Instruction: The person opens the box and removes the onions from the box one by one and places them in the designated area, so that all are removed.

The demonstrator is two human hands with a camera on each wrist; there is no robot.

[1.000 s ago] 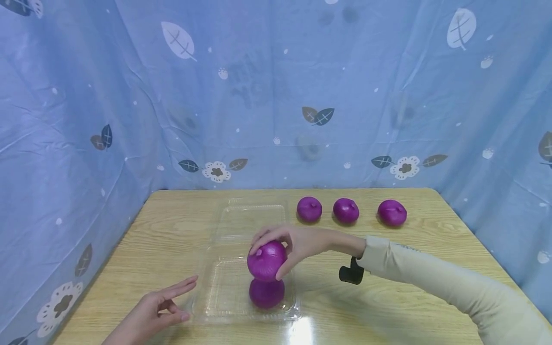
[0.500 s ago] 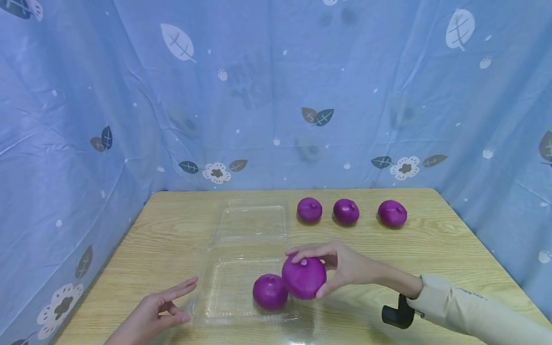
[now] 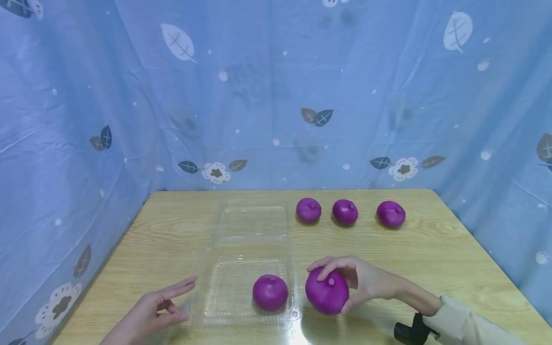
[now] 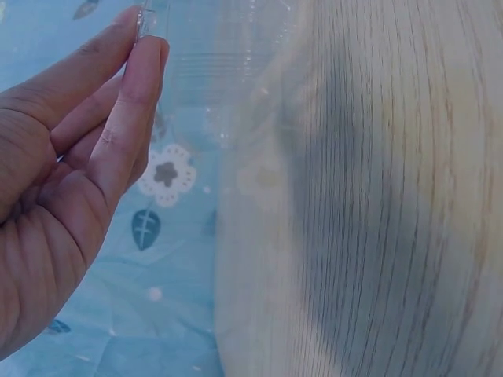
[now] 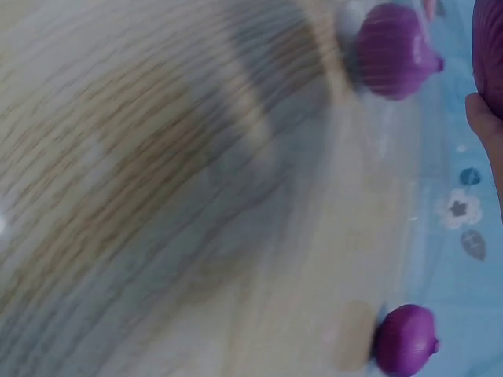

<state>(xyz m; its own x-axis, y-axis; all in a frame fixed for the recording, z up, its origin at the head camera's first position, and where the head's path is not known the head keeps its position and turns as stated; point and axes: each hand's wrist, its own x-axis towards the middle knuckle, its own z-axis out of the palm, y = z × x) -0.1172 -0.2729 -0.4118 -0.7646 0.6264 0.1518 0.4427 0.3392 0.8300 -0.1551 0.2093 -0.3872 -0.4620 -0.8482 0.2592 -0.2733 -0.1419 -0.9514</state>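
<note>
My right hand [image 3: 371, 281] grips a purple onion [image 3: 326, 293], thumb on the near side and fingers over the top, just right of the clear plastic container [image 3: 224, 314]. In the right wrist view part of the held onion [image 5: 491, 59] shows at the right edge. Another purple onion [image 3: 270, 292] sits in the right half of the container's near compartment. At the container's left edge my left hand [image 3: 151, 309] pinches the clear plastic; the left wrist view shows thumb and fingertips of that hand [image 4: 86, 149] meeting on the rim.
Three more purple onions, the left one [image 3: 308, 211], the middle one [image 3: 345, 212] and the right one [image 3: 391, 214], stand in a row along the back of the wooden table [image 3: 431, 249]. The container's lid [image 3: 252, 223] lies folded open behind it. A blue patterned curtain [image 3: 276, 96] surrounds the table.
My right hand has carried its onion rightward, from above the container to beside it. The onion inside the container has shifted very slightly. My left hand has stayed put.
</note>
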